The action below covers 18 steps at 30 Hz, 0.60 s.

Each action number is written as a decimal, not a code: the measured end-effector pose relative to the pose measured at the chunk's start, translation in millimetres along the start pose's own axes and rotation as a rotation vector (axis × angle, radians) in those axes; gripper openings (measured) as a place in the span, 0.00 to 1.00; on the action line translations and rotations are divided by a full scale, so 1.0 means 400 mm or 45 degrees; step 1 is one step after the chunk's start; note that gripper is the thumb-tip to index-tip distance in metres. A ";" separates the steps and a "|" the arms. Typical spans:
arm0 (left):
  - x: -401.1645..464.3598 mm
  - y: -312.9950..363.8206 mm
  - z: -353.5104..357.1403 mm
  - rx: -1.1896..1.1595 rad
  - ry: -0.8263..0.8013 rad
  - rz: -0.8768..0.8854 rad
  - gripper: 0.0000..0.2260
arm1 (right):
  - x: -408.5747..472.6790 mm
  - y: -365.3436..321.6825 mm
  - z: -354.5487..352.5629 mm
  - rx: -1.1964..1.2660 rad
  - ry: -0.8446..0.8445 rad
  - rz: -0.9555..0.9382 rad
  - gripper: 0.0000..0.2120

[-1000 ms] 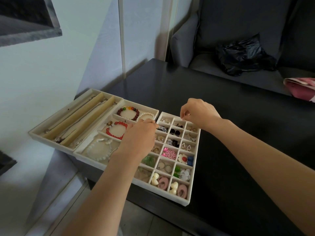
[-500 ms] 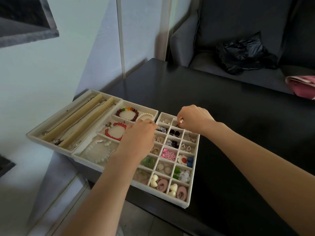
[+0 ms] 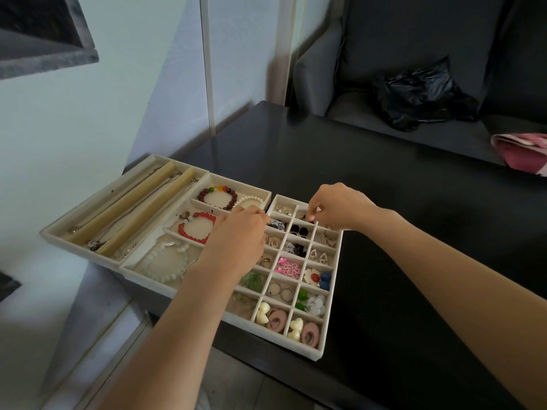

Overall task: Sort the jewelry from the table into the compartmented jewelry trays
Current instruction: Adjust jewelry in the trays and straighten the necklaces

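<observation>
- Three pale trays sit side by side on the black table (image 3: pixel 384 202), at its near left corner; all places below are given relative to the grid tray (image 3: pixel 331 294), the rightmost of the three.
- Grid tray — small square compartments in three columns. Nearest row: cream heart pieces with pink oval earrings (image 3: pixel 309 335). Further up: silver hoop rings (image 3: pixel 281 290), green beads beside white round pieces (image 3: pixel 316 303), a pink flower piece (image 3: pixel 288 269), a white flower with red centre next to a blue bead (image 3: pixel 325 278), triangular earrings (image 3: pixel 318 256), black square studs (image 3: pixel 299 230), tiny silver studs (image 3: pixel 282 209) in the far left cell.
- Bracelet tray (image 3: pixel 142 263) touches the grid tray's left wall. It holds a dark red bead bracelet (image 3: pixel 217 196) at the far end, a pearl bracelet (image 3: pixel 251 200) beside it, a bright red bracelet (image 3: pixel 196 226) in the middle, a white bead bracelet (image 3: pixel 165 263) nearest.
- Long tray (image 3: pixel 68 220), left of the bracelet tray: two tan rolls (image 3: pixel 142 211) with thin chains draped along them.
- Left hand (image 3: pixel 236 241) hovers over the seam between bracelet tray and grid tray, fingers curled, tips drawn together near the pearl bracelet; cannot tell whether it holds anything.
- Right hand (image 3: pixel 337 205) is over the grid tray's far row, thumb and forefinger pinched together just above the far middle cell — the item in the pinch is too small to identify.
- Beyond the table: a black plastic bag (image 3: pixel 420 96) on a grey sofa (image 3: pixel 399 39).
</observation>
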<state>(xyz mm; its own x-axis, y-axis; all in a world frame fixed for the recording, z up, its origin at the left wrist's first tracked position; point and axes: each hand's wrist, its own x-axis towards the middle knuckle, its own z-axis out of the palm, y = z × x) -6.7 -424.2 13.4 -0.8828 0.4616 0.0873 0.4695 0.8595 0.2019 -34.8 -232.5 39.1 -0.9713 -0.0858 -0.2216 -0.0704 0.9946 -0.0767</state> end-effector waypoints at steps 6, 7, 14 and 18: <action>0.002 0.002 -0.001 0.000 -0.007 -0.001 0.18 | -0.003 0.008 -0.002 -0.008 0.206 0.135 0.08; 0.002 0.002 0.000 0.000 -0.005 -0.002 0.18 | -0.001 0.002 0.001 -0.032 0.187 0.138 0.08; 0.003 0.000 0.005 0.020 -0.002 -0.001 0.18 | 0.016 -0.041 0.005 -0.247 0.083 0.099 0.07; 0.002 -0.001 0.004 0.013 0.000 0.004 0.18 | 0.027 -0.047 0.007 -0.239 0.043 0.119 0.06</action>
<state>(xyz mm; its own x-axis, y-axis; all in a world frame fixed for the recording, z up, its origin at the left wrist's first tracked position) -7.7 -423.7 11.8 -0.8812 0.4644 0.0882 0.4725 0.8602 0.1917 -43.2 -252.3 35.4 -0.9825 0.0061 -0.1862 -0.0176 0.9919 0.1255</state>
